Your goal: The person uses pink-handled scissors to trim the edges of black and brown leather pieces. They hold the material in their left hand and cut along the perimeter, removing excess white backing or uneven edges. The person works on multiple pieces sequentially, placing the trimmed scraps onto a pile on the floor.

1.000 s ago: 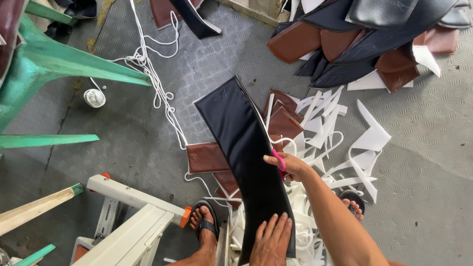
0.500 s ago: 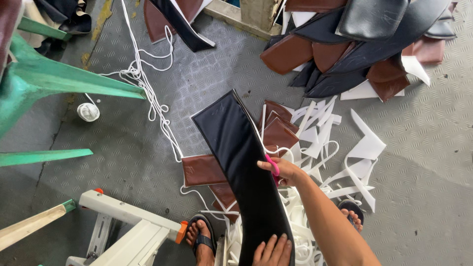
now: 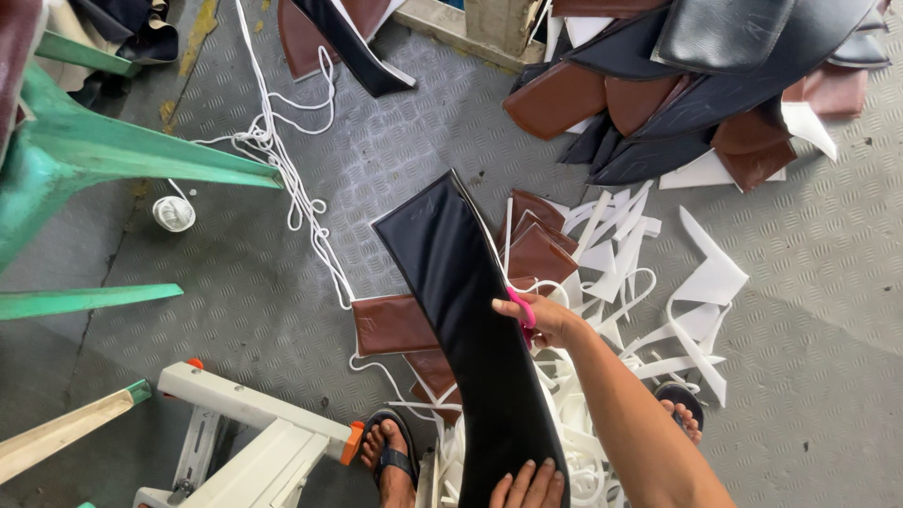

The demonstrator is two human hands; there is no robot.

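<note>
At bottom centre of the floor (image 3: 282,282), above the person's sandalled feet, a long black panel (image 3: 466,310) is held up, running from the lower edge up towards mid-frame. Left hand (image 3: 527,486) lies flat on the panel's lower end, fingers extended and gripping nothing; right hand (image 3: 544,320) is closed around pink-handled scissors (image 3: 523,312) at the panel's right edge, blades hidden. White trimmings (image 3: 640,282) and brown pieces (image 3: 395,325) lie beneath and just beside the panel, white cord (image 3: 282,169) trails to the left, and a heap of black and brown pieces (image 3: 696,85) occupies the top right corner.
</note>
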